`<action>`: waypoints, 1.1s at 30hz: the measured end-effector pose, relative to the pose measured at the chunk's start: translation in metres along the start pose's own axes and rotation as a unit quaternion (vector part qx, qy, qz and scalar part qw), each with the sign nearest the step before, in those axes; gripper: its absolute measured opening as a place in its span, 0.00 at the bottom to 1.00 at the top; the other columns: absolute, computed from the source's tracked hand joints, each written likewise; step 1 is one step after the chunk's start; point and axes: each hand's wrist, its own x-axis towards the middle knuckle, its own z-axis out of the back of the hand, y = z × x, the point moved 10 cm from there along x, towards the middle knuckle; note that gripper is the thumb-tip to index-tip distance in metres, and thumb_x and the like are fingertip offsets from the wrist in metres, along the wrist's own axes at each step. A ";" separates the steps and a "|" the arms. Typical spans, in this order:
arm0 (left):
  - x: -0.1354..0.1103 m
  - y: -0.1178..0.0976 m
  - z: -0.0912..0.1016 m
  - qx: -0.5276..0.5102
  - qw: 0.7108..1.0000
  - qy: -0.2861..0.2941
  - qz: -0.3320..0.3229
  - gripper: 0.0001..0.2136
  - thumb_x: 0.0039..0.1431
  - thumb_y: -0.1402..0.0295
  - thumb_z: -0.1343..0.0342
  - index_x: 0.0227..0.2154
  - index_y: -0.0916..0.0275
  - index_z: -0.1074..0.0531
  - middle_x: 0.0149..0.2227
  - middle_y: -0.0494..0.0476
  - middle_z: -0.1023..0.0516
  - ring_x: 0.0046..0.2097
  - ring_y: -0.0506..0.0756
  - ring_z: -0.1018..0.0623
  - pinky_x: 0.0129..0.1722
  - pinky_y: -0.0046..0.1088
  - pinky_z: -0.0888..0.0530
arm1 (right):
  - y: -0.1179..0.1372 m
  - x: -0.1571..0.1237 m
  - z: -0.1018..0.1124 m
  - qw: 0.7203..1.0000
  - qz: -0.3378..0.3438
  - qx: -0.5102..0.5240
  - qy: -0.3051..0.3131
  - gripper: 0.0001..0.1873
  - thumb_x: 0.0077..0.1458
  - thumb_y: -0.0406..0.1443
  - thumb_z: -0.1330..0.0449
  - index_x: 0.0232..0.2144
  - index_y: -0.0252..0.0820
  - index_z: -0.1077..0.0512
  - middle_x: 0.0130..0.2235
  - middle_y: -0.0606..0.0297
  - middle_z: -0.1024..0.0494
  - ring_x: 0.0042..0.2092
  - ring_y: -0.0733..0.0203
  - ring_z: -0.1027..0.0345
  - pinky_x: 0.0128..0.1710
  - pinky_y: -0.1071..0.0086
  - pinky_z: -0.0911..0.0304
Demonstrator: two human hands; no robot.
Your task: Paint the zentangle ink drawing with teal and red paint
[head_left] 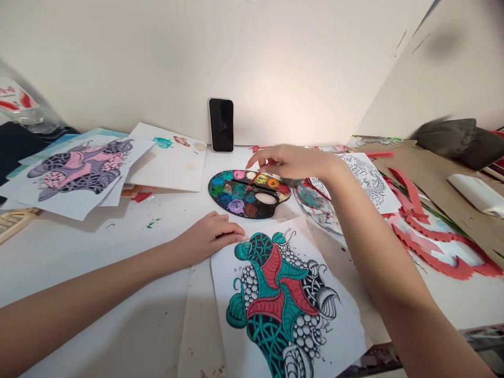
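My left hand [210,235] rests flat on the table with fingers together, pressing the top left corner of a sheet [315,336] bearing a teal, red and black patterned drawing. My right hand [289,160] reaches over a black oval paint palette [236,191] filled with many colours. Its fingers pinch a thin red brush [252,181], whose tip touches the palette near the pink and yellow wells.
A phone [221,125] leans upright against the wall behind the palette. A pink and purple painted sheet [79,168] and a paint-dabbed sheet [173,157] lie at the left. Red paper cut-outs [433,236], line drawings and cardboard crowd the right.
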 end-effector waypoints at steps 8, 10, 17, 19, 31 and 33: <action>0.000 -0.002 0.000 0.003 1.000 0.001 -0.008 0.21 0.72 0.49 0.54 0.41 0.55 0.20 0.40 0.49 0.16 0.40 0.54 0.27 0.47 0.33 0.36 | 0.028 -0.029 0.055 0.986 0.041 0.091 -0.132 0.13 0.68 0.33 0.43 0.52 0.38 0.24 0.33 0.69 0.27 0.33 0.69 0.35 0.34 0.70 0.43; 0.001 -0.004 0.001 0.002 1.000 0.000 -0.013 0.22 0.72 0.49 0.54 0.41 0.56 0.19 0.42 0.50 0.15 0.40 0.54 0.26 0.49 0.34 0.35 | 0.037 -0.040 0.065 0.977 0.050 0.115 -0.174 0.13 0.70 0.34 0.45 0.50 0.38 0.23 0.30 0.72 0.30 0.31 0.73 0.37 0.33 0.70 0.45; 0.001 0.001 0.003 0.002 1.000 -0.019 -0.004 0.21 0.71 0.50 0.52 0.43 0.56 0.19 0.44 0.52 0.16 0.44 0.56 0.24 0.53 0.33 0.33 | 0.036 -0.082 0.025 0.952 0.036 0.243 -0.181 0.19 0.69 0.48 0.42 0.39 0.42 0.18 0.24 0.69 0.35 0.26 0.69 0.44 0.26 0.71 0.47; 0.001 0.001 0.003 0.005 1.000 -0.018 -0.007 0.21 0.70 0.50 0.52 0.44 0.56 0.19 0.45 0.52 0.16 0.45 0.56 0.24 0.53 0.33 0.33 | 0.020 -0.098 0.005 0.936 -0.009 0.298 -0.189 0.15 0.66 0.47 0.38 0.41 0.44 0.17 0.25 0.69 0.34 0.26 0.68 0.45 0.26 0.71 0.46; 0.000 0.002 0.005 -0.008 1.000 -0.014 0.010 0.19 0.70 0.51 0.52 0.43 0.56 0.19 0.45 0.51 0.15 0.46 0.56 0.24 0.54 0.33 0.32 | -0.024 -0.131 -0.007 0.744 -0.030 0.541 -0.392 0.15 0.54 0.48 0.29 0.31 0.44 0.23 0.21 0.74 0.45 0.21 0.70 0.56 0.20 0.71 0.54; 0.001 0.003 0.003 -0.008 1.000 -0.011 0.015 0.19 0.70 0.51 0.51 0.43 0.56 0.19 0.45 0.51 0.15 0.46 0.56 0.25 0.54 0.33 0.32 | -0.026 -0.135 -0.021 0.749 -0.062 0.538 -0.382 0.20 0.57 0.52 0.32 0.29 0.43 0.26 0.19 0.74 0.42 0.20 0.70 0.53 0.20 0.71 0.55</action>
